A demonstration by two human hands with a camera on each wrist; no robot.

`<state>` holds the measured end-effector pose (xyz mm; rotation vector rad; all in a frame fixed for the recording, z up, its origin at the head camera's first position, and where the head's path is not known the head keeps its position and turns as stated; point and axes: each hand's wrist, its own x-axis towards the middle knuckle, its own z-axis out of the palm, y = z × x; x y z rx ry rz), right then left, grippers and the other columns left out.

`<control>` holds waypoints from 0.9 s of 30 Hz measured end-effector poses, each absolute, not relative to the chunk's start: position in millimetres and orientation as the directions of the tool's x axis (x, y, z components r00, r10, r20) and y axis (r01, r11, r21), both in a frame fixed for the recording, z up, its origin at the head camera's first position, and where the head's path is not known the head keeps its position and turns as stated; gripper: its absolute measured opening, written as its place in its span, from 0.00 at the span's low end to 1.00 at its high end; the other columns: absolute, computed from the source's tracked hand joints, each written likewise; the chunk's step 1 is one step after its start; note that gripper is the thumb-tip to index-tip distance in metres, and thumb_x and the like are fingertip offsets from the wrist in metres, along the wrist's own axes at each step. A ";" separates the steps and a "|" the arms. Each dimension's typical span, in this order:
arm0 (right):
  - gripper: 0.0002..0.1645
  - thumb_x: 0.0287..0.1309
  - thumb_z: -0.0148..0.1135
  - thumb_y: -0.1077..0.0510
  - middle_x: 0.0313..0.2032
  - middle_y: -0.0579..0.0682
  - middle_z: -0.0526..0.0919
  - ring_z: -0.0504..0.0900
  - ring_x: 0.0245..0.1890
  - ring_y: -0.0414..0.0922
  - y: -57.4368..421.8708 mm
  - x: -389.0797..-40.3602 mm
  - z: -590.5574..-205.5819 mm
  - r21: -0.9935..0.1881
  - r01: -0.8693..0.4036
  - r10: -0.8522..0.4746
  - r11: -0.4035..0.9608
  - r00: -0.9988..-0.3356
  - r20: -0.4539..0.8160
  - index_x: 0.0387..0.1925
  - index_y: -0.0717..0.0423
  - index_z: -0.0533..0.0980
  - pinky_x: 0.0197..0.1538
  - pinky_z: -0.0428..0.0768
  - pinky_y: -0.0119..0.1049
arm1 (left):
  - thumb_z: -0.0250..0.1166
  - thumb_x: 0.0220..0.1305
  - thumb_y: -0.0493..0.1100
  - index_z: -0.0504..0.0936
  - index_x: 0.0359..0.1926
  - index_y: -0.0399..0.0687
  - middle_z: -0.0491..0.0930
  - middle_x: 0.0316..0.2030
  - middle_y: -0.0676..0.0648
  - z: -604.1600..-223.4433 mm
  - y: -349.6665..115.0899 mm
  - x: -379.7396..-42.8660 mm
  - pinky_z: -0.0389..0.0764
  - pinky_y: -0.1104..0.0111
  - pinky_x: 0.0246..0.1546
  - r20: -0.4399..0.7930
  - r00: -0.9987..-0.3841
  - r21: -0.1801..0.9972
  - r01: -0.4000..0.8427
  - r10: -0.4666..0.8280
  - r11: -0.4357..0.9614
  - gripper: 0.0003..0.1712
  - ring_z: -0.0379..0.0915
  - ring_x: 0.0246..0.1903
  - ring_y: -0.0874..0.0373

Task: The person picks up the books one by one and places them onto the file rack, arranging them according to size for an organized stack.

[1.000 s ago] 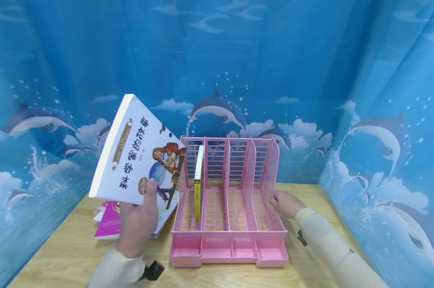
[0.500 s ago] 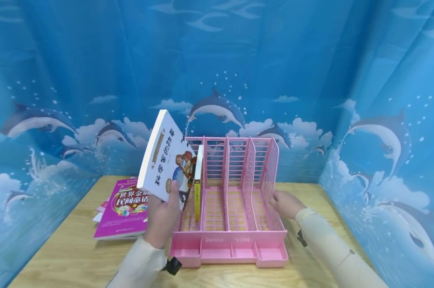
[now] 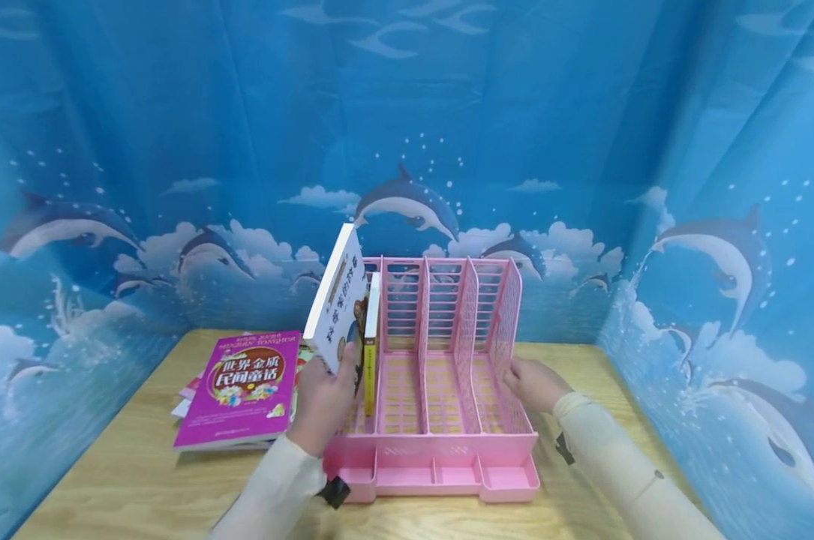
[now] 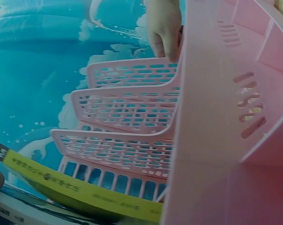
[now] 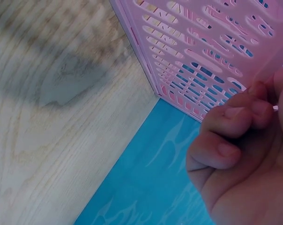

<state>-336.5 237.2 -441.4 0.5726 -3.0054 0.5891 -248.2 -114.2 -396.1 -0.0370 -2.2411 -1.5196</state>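
Observation:
My left hand [image 3: 325, 401] grips a white-covered book [image 3: 335, 304] by its lower part, thumb across the cover. The book leans over the leftmost slot of a pink desk organizer [image 3: 440, 446], just left of a yellow-spined book [image 3: 370, 375] that stands upright in that slot. In the left wrist view the yellow spine [image 4: 85, 187] runs beside the slotted dividers, and the held book shows only at the lower left corner. My right hand [image 3: 536, 384] pinches the edge of the organizer's right side wall; in the right wrist view its fingers [image 5: 226, 136] curl at the perforated panel [image 5: 188, 56].
A purple book [image 3: 244, 390] lies on top of a small pile of books at the left of the wooden table [image 3: 109, 480]. Small open trays [image 3: 407, 471] line the organizer's front. A blue dolphin-print curtain [image 3: 407, 90] encloses the back and sides.
My left hand has carried the white book rightward and down from over the pile to the leftmost slot, turning it more edge-on. The purple book is uncovered. My right hand stays put.

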 end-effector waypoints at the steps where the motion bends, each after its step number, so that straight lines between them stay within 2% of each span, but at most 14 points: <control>1: 0.18 0.69 0.45 0.57 0.20 0.44 0.72 0.72 0.24 0.42 236.9 -336.2 -441.5 -0.362 -0.359 -0.350 0.860 -0.932 0.093 0.51 0.62 0.76 0.39 0.77 0.44 | 0.49 0.69 0.64 0.64 0.69 0.48 0.71 0.61 0.41 -398.2 -113.6 -249.5 0.76 0.51 0.48 0.343 -0.917 0.884 0.241 -0.204 0.402 0.36 0.71 0.57 0.44; 7: 0.21 0.69 0.45 0.58 0.22 0.44 0.74 0.75 0.26 0.43 234.3 -334.7 -439.1 -0.366 -0.364 -0.350 0.857 -0.931 0.108 0.56 0.63 0.74 0.43 0.77 0.46 | 0.47 0.66 0.70 0.56 0.73 0.60 0.66 0.65 0.47 -407.8 -109.8 -256.5 0.74 0.47 0.50 0.260 -0.954 0.890 0.177 -0.149 0.421 0.40 0.65 0.61 0.45; 10: 0.21 0.68 0.46 0.58 0.23 0.45 0.76 0.76 0.27 0.44 233.4 -334.5 -437.5 -0.366 -0.373 -0.354 0.853 -0.927 0.119 0.56 0.64 0.74 0.43 0.78 0.48 | 0.48 0.70 0.65 0.56 0.73 0.61 0.65 0.66 0.48 -410.1 -109.5 -260.3 0.70 0.47 0.54 0.267 -0.958 0.884 0.201 -0.103 0.423 0.36 0.63 0.63 0.46; 13: 0.21 0.69 0.45 0.58 0.22 0.44 0.74 0.74 0.25 0.43 233.2 -334.9 -436.6 -0.366 -0.363 -0.349 0.857 -0.931 0.106 0.57 0.64 0.74 0.42 0.77 0.46 | 0.51 0.72 0.54 0.56 0.74 0.59 0.64 0.67 0.46 -411.5 -110.6 -262.7 0.65 0.48 0.59 0.295 -0.955 0.870 0.253 -0.037 0.423 0.33 0.60 0.64 0.47; 15: 0.20 0.70 0.44 0.57 0.20 0.45 0.71 0.72 0.24 0.42 233.2 -335.3 -436.5 -0.365 -0.350 -0.342 0.863 -0.935 0.088 0.54 0.62 0.75 0.40 0.76 0.44 | 0.53 0.70 0.47 0.56 0.74 0.59 0.67 0.64 0.45 -412.0 -111.7 -263.3 0.73 0.50 0.52 0.299 -0.954 0.867 0.274 0.006 0.417 0.34 0.70 0.56 0.45; 16: 0.20 0.70 0.44 0.57 0.19 0.45 0.70 0.71 0.23 0.42 233.4 -335.7 -436.7 -0.366 -0.343 -0.338 0.865 -0.938 0.081 0.54 0.62 0.75 0.40 0.76 0.43 | 0.54 0.69 0.45 0.54 0.74 0.62 0.67 0.64 0.45 -412.1 -112.2 -263.3 0.77 0.50 0.46 0.288 -0.957 0.868 0.271 0.023 0.416 0.36 0.75 0.48 0.44; 18: 0.19 0.70 0.43 0.57 0.19 0.45 0.69 0.70 0.22 0.42 233.9 -335.8 -436.8 -0.368 -0.343 -0.340 0.864 -0.937 0.076 0.52 0.61 0.76 0.38 0.75 0.42 | 0.55 0.66 0.42 0.51 0.74 0.69 0.67 0.63 0.45 -412.5 -113.0 -264.5 0.81 0.54 0.31 0.270 -0.962 0.870 0.265 0.049 0.415 0.40 0.77 0.34 0.43; 20: 0.17 0.71 0.43 0.57 0.18 0.46 0.67 0.69 0.21 0.42 234.3 -336.2 -437.3 -0.372 -0.343 -0.342 0.862 -0.937 0.072 0.47 0.60 0.76 0.37 0.75 0.41 | 0.56 0.63 0.40 0.47 0.73 0.78 0.66 0.64 0.46 -413.4 -113.6 -266.5 0.80 0.58 0.26 0.235 -0.969 0.878 0.243 0.070 0.413 0.45 0.76 0.33 0.44; 21: 0.16 0.71 0.43 0.57 0.18 0.46 0.67 0.69 0.20 0.42 234.4 -336.4 -437.5 -0.376 -0.342 -0.341 0.861 -0.937 0.070 0.45 0.59 0.76 0.36 0.74 0.41 | 0.57 0.62 0.39 0.44 0.72 0.83 0.62 0.67 0.47 -414.6 -113.9 -268.3 0.82 0.57 0.30 0.218 -0.972 0.884 0.234 0.086 0.405 0.48 0.77 0.39 0.43; 22: 0.17 0.71 0.43 0.57 0.18 0.46 0.68 0.69 0.21 0.42 234.5 -336.4 -437.5 -0.379 -0.341 -0.341 0.860 -0.938 0.070 0.47 0.60 0.76 0.37 0.75 0.41 | 0.58 0.61 0.37 0.41 0.72 0.86 0.59 0.69 0.47 -416.2 -114.3 -270.0 0.82 0.56 0.34 0.204 -0.973 0.891 0.231 0.109 0.391 0.52 0.76 0.45 0.42; 24: 0.18 0.71 0.43 0.57 0.22 0.46 0.73 0.72 0.23 0.42 234.8 -336.0 -438.3 -0.386 -0.337 -0.337 0.859 -0.939 0.072 0.51 0.60 0.76 0.40 0.77 0.44 | 0.60 0.57 0.32 0.38 0.71 0.87 0.53 0.71 0.49 -420.1 -115.7 -273.5 0.80 0.57 0.45 0.188 -0.969 0.896 0.235 0.158 0.376 0.58 0.66 0.59 0.42; 26: 0.20 0.71 0.44 0.57 0.29 0.51 0.80 0.78 0.29 0.45 234.9 -335.6 -439.2 -0.395 -0.339 -0.337 0.854 -0.938 0.076 0.56 0.61 0.74 0.45 0.77 0.47 | 0.60 0.54 0.27 0.35 0.73 0.83 0.47 0.73 0.49 -416.6 -116.1 -270.3 0.77 0.57 0.50 0.174 -0.961 0.902 0.243 0.216 0.356 0.63 0.58 0.65 0.41; 27: 0.22 0.71 0.44 0.56 0.34 0.52 0.82 0.80 0.32 0.46 235.0 -335.0 -439.6 -0.397 -0.342 -0.339 0.852 -0.937 0.080 0.60 0.62 0.72 0.47 0.77 0.49 | 0.59 0.53 0.25 0.34 0.73 0.81 0.46 0.73 0.48 -415.1 -116.4 -268.7 0.76 0.57 0.51 0.168 -0.955 0.908 0.246 0.243 0.339 0.64 0.57 0.65 0.41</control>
